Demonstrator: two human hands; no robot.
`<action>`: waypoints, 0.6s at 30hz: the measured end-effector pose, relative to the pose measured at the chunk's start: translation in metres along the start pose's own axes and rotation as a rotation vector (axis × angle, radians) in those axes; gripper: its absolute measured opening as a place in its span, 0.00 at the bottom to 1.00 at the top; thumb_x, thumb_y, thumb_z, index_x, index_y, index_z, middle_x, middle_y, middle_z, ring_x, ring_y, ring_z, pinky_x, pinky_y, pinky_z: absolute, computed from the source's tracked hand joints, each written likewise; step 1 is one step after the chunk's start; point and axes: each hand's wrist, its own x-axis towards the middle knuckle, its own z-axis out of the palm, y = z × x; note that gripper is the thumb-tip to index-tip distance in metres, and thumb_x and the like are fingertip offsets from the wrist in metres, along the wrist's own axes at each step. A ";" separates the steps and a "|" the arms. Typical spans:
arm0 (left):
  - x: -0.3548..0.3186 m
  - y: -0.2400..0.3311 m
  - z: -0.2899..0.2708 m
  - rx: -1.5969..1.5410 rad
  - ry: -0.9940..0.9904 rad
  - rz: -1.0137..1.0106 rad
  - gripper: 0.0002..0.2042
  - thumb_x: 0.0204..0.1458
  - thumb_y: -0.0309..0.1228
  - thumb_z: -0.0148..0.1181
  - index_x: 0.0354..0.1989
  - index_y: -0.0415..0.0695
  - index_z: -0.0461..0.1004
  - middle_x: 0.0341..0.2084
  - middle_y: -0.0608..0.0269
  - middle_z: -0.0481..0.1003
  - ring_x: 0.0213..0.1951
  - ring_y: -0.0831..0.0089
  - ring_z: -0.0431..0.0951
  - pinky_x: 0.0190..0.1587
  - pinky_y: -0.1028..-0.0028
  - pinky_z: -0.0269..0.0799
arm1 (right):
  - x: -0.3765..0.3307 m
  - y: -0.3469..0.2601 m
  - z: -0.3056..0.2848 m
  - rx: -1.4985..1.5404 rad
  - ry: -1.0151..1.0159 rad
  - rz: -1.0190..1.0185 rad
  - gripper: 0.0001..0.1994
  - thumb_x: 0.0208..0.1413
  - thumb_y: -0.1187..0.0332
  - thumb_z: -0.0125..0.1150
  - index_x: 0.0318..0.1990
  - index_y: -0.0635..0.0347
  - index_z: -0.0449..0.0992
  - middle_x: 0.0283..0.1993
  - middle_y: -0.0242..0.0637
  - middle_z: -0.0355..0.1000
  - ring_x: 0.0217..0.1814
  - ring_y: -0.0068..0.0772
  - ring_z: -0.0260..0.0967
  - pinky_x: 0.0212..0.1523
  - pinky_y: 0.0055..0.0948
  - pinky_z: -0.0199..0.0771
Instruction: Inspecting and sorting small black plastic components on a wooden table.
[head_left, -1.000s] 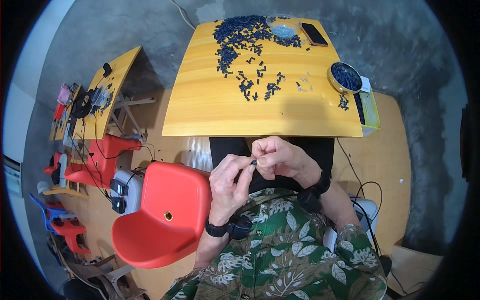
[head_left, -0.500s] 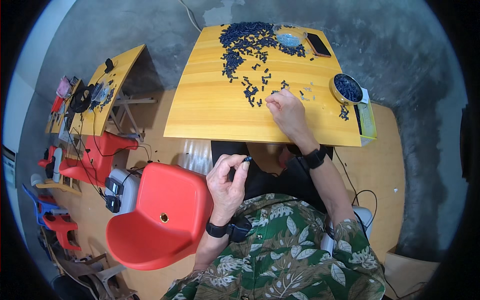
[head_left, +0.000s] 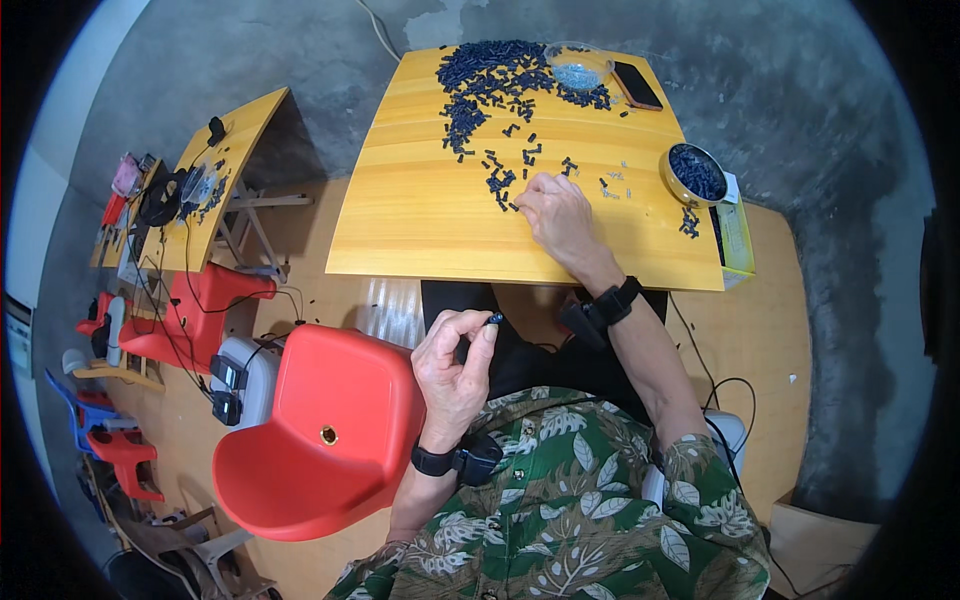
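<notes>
My left hand (head_left: 455, 365) is closed in a pinch, low in front of my body. Between thumb and forefinger it grips a small black cylinder (head_left: 495, 318), whose end sticks out to the right. Over the wooden table (head_left: 420, 235), my right hand (head_left: 558, 222) has its fingers pinched together. Their tips are on another small black cylinder (head_left: 514, 207), at the near edge of a loose cluster (head_left: 497, 184) of such pieces. A large pile of black cylinders (head_left: 490, 68) spreads over the far part of the table.
A clear bowl (head_left: 578, 75) with small bluish pieces and a phone (head_left: 637, 86) lie at the far right. A round bowl (head_left: 694, 175) full of black pieces stands by the right edge, beside a yellow box (head_left: 737, 240). At my left is a red chair (head_left: 345, 380).
My right hand has moved left and slightly nearer over the table, to the edge of the loose cluster. The left hand stays in place, still gripping its cylinder.
</notes>
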 end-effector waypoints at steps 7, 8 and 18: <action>-0.001 0.000 -0.002 -0.013 -0.026 -0.040 0.04 0.52 0.17 0.61 0.36 0.35 0.77 0.27 0.65 0.74 0.30 0.79 0.73 0.34 0.80 0.69 | -0.002 -0.001 -0.001 0.088 0.149 0.088 0.03 0.50 0.71 0.62 0.31 0.55 0.81 0.35 0.34 0.73 0.43 0.39 0.71 0.43 0.37 0.71; -0.002 0.000 -0.002 0.002 -0.025 -0.034 0.04 0.52 0.17 0.61 0.36 0.35 0.77 0.26 0.65 0.74 0.30 0.79 0.73 0.34 0.80 0.69 | -0.003 0.001 -0.002 0.086 0.135 0.108 0.03 0.50 0.71 0.62 0.31 0.55 0.81 0.35 0.34 0.73 0.43 0.39 0.71 0.43 0.37 0.71; -0.002 0.002 0.001 0.024 -0.041 -0.038 0.04 0.53 0.18 0.61 0.36 0.35 0.77 0.26 0.64 0.74 0.30 0.79 0.73 0.34 0.80 0.68 | -0.020 0.013 -0.029 0.243 0.130 0.343 0.03 0.51 0.69 0.63 0.32 0.56 0.80 0.33 0.38 0.74 0.38 0.41 0.73 0.40 0.35 0.74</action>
